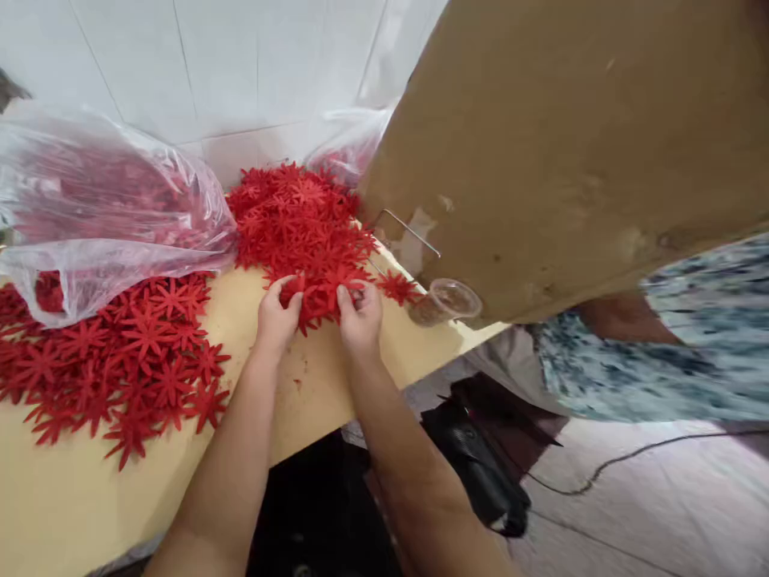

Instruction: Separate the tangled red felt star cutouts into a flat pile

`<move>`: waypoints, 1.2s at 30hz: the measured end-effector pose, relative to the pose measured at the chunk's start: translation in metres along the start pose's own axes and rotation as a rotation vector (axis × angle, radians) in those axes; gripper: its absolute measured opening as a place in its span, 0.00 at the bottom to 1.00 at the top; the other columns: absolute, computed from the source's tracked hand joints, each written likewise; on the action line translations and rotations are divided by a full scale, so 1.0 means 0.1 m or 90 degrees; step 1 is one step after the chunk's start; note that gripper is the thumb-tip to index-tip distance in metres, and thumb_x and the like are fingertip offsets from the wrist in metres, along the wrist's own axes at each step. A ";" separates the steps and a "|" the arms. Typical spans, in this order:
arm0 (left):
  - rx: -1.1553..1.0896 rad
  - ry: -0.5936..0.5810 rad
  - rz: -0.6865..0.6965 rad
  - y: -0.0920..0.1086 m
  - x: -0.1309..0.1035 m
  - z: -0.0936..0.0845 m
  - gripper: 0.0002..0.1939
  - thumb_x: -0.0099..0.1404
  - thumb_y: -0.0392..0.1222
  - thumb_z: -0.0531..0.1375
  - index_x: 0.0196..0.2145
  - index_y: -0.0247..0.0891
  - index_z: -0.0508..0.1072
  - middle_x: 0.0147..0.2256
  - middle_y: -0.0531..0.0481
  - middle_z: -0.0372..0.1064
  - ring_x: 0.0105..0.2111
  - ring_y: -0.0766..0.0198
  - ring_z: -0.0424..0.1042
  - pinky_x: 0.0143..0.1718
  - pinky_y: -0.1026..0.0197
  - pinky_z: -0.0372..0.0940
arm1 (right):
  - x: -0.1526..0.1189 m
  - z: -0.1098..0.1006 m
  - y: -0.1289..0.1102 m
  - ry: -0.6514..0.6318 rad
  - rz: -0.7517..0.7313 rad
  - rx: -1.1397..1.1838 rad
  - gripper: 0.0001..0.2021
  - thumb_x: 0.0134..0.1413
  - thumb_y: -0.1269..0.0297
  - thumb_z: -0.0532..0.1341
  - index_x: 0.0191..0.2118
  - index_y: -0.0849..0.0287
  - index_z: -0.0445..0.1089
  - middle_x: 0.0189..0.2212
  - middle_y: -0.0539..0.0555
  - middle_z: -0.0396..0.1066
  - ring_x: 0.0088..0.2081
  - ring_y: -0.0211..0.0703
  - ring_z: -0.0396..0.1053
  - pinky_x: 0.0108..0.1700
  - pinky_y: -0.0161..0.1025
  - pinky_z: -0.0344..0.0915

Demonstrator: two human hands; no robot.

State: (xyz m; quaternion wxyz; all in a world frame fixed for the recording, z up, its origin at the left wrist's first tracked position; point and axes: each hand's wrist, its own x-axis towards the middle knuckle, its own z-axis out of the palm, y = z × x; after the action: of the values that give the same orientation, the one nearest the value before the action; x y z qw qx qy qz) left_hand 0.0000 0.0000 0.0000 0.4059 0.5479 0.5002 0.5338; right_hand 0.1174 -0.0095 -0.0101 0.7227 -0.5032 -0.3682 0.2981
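The two hands sit apart from each other, with red flowers between them; the left hand (277, 314) has thumb and forefinger closed on a red petal, and the right hand (362, 316) pinches a flower (336, 280) at the near edge of the pile (294, 212); whether they share one flower or hold several, I cannot tell, since the reds run together.

The pile lies on the table (306, 401), in front of the wall (222, 64); a second heap (144, 344) spreads to the left, partly under a clear bag (114, 192); to the right, a stray flower (395, 286) lies close to a cup (448, 300), and a brown board (558, 144) stands beyond.

The flowers look thin and their narrow petals overlap, so a light pinch near the centre should serve better than a pull on one tip; petals that catch are best teased loose sideways, as a tug could crease them or drag neighbours along; both hands do well to work low and level; the right elbow wants care, for the cup stands near the table's edge and looks easy to tip.
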 end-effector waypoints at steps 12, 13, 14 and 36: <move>0.043 -0.006 -0.040 0.09 -0.05 -0.01 0.09 0.55 0.44 0.58 0.24 0.36 0.66 0.21 0.56 0.62 0.23 0.71 0.59 0.28 0.67 0.56 | -0.02 0.02 -0.02 -0.093 0.013 0.013 0.08 0.41 0.61 0.61 0.26 0.58 0.63 0.22 0.47 0.63 0.26 0.33 0.60 0.31 0.34 0.59; 0.047 0.002 -0.040 0.09 -0.05 -0.01 0.10 0.55 0.45 0.57 0.23 0.36 0.66 0.20 0.56 0.61 0.23 0.71 0.59 0.28 0.67 0.55 | -0.02 0.02 -0.02 -0.091 0.014 0.018 0.08 0.41 0.61 0.61 0.26 0.58 0.62 0.21 0.46 0.62 0.25 0.33 0.59 0.30 0.34 0.58; 0.045 0.010 -0.046 0.08 -0.04 -0.02 0.11 0.56 0.46 0.57 0.23 0.36 0.65 0.20 0.56 0.60 0.23 0.71 0.59 0.28 0.67 0.55 | -0.02 0.02 -0.02 -0.094 0.017 0.025 0.08 0.41 0.61 0.61 0.26 0.58 0.62 0.21 0.46 0.62 0.24 0.32 0.59 0.29 0.34 0.58; -0.125 -0.020 -0.139 0.15 -0.04 0.02 0.04 0.49 0.35 0.60 0.25 0.34 0.68 0.22 0.56 0.65 0.23 0.73 0.62 0.29 0.68 0.58 | -0.11 0.06 -0.08 -0.197 -0.025 -0.067 0.08 0.44 0.60 0.60 0.28 0.58 0.65 0.24 0.49 0.65 0.26 0.35 0.62 0.32 0.37 0.62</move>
State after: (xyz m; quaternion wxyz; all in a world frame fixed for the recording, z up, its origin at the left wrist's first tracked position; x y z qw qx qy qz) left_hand 0.0043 -0.0066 0.0142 0.5209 0.4558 0.4958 0.5244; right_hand 0.1069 -0.0184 -0.0041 0.6357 -0.4815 -0.4998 0.3381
